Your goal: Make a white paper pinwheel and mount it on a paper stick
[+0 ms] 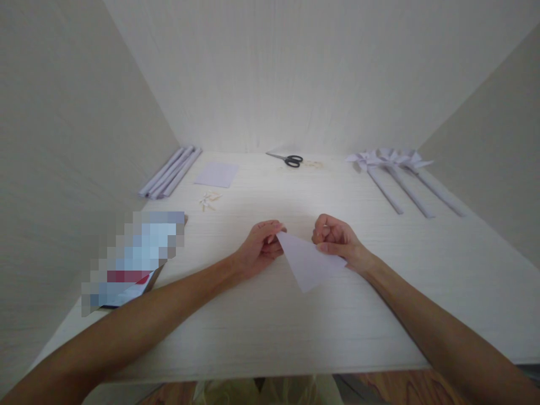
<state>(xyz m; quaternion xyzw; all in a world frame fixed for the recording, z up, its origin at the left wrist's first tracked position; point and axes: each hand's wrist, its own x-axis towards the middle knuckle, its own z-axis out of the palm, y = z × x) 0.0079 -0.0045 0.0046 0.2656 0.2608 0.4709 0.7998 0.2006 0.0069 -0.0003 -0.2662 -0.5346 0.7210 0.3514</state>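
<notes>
Folded white paper triangle (310, 261) held just above the counter (261, 320) at its middle, pinched at the top corner by the left grip (261, 247) and along the right edge by the right grip (335, 239), both closed on it. Farther back: small paper square (216, 174), paper rolls (171, 172), wooden pegs (208, 200), scissors (287, 158), paper pinwheels (392, 169) far right. Forearms angled inward, nothing between.

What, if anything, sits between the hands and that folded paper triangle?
Nothing visible. The left hand pinches the folded paper triangle at its top corner and the right hand holds its right edge; the scissors lie far behind on the table.
</notes>
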